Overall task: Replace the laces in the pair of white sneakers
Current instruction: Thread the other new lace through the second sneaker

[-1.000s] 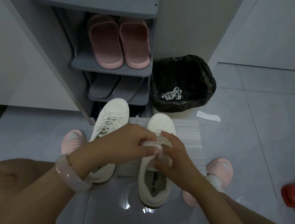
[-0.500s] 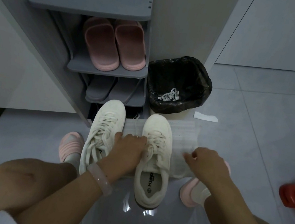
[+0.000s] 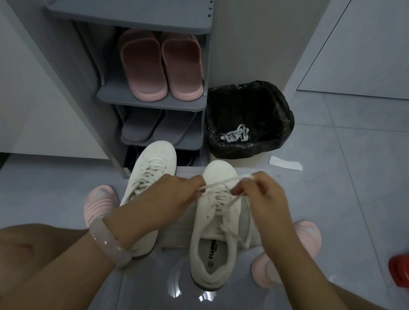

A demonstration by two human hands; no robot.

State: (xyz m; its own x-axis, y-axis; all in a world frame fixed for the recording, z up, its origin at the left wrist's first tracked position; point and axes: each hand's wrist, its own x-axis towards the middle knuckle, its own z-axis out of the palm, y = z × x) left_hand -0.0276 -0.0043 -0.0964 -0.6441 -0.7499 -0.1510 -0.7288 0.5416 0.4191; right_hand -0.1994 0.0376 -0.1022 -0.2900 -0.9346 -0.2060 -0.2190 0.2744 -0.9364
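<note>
White sneakers, laced, side by side

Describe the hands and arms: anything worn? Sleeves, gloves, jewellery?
Both forearms are bare, with no sleeves in view. No gloves on the left hand or the right hand. The left wrist wears a smooth, glossy, pale pink bangle. No rings can be made out.

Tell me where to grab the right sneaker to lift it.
Grip the right sneaker at its heel collar, coming from above on the near side: the opening faces up and is unobstructed, while both hands and the lace occupy the front.
</note>
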